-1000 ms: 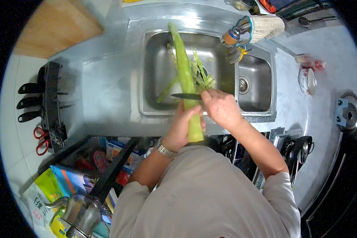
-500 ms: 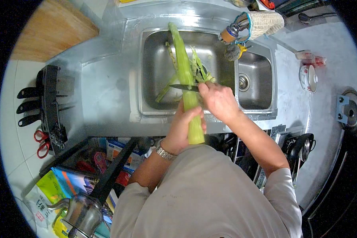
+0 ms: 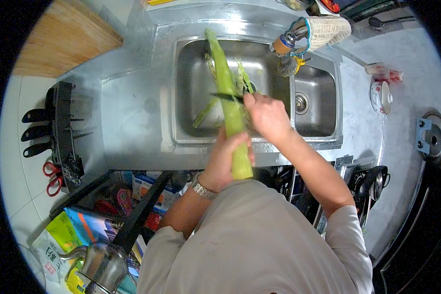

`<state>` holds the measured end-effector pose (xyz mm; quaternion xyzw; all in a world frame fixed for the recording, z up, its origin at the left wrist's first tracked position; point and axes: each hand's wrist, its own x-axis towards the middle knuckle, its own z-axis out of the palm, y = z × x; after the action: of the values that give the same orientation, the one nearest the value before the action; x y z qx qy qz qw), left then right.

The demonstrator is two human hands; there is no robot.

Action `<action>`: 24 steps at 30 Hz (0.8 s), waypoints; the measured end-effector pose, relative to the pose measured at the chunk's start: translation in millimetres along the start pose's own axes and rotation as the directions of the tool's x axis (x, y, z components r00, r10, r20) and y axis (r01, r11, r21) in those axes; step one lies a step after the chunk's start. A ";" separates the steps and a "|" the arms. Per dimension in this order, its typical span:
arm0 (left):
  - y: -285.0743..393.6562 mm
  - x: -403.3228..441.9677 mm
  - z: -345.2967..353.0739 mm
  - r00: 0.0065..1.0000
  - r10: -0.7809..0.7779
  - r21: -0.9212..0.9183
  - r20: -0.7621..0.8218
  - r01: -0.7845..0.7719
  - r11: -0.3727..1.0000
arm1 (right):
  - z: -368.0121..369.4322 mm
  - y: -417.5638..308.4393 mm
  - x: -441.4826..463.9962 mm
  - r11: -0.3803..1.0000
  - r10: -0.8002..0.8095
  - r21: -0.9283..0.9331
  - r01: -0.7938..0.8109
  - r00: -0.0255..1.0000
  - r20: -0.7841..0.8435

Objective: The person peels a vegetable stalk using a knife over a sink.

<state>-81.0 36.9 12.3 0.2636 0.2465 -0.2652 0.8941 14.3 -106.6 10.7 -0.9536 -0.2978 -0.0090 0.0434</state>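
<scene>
A long, pale green celtuce stem (image 3: pixel 224 73) slants across the near rim of the large sink basin (image 3: pixel 186 63), its thin end toward the far side. My left hand (image 3: pixel 223 158) is wrapped around its thick lower part, close to my shirt. In my right hand (image 3: pixel 270 116) is a dark-bladed knife (image 3: pixel 222 96), whose blade lies across the stem's upper face, beyond my left hand. The knife's handle is hidden in my fist. Strips of green peel (image 3: pixel 204 113) lie in the basin beneath and beside the stem.
A smaller basin (image 3: pixel 316 88) adjoins on the right, with a faucet (image 3: pixel 286 41) and a hanging scrubber (image 3: pixel 287 65) above. Left, a rack (image 3: pixel 63 127) holds several knives and red scissors (image 3: pixel 53 179). A flowered enamel pot (image 3: pixel 379 97) stands on the right counter.
My right hand and the knife have slid a little farther up the stem, away from me. The stem's thin end has shifted slightly left, while my left hand keeps its place.
</scene>
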 end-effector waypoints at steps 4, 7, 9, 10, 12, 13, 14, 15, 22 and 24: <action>-0.5 -7.2 10.6 1.000 0.014 0.074 0.011 -0.015 0.997 | 5.9 11.5 3.8 1.000 0.018 0.025 -0.018 1.000 -0.012; 2.1 -4.8 9.9 1.000 0.005 0.064 0.008 -0.005 0.998 | 2.2 11.1 -1.6 0.993 0.054 0.099 -0.057 0.998 0.041; 3.6 -4.9 9.2 1.000 0.008 0.065 0.003 -0.008 0.998 | -1.2 7.4 -11.5 0.980 0.050 0.186 -0.065 0.995 0.082; 3.9 -4.4 9.4 1.000 0.009 0.069 0.004 -0.009 0.998 | -3.9 4.1 -15.3 0.981 0.050 0.186 -0.064 0.995 0.082; 1.2 -3.1 6.2 1.000 0.006 0.057 0.001 -0.006 0.998 | -12.4 -2.5 -20.8 0.986 -0.048 0.162 0.035 0.996 0.078; 0.2 -2.3 5.2 1.000 0.002 0.045 -0.004 -0.002 0.999 | -16.4 -4.2 -21.0 0.986 -0.045 0.161 0.032 0.996 0.078; 0.4 -2.0 5.1 1.000 0.001 0.047 -0.002 -0.001 0.999 | -20.3 -6.0 -20.6 0.984 -0.077 0.165 0.067 0.995 0.056; 0.5 -2.0 4.9 1.000 0.000 0.053 0.011 -0.001 0.999 | -22.1 -6.9 -20.8 0.980 -0.110 0.170 0.103 0.993 0.035; 1.3 -4.5 6.3 1.000 -0.016 0.027 0.009 0.016 1.000 | -2.8 2.4 -14.8 0.991 -0.077 0.107 0.075 0.997 0.017; 1.6 -4.7 6.4 1.000 -0.012 0.030 0.017 0.012 0.999 | -2.7 3.1 -11.4 0.994 -0.062 0.088 0.062 0.998 -0.001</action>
<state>-81.6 35.8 20.3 0.2733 0.2364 -0.2765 0.8905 6.7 -115.9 12.6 -0.9410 -0.3276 0.0038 0.0849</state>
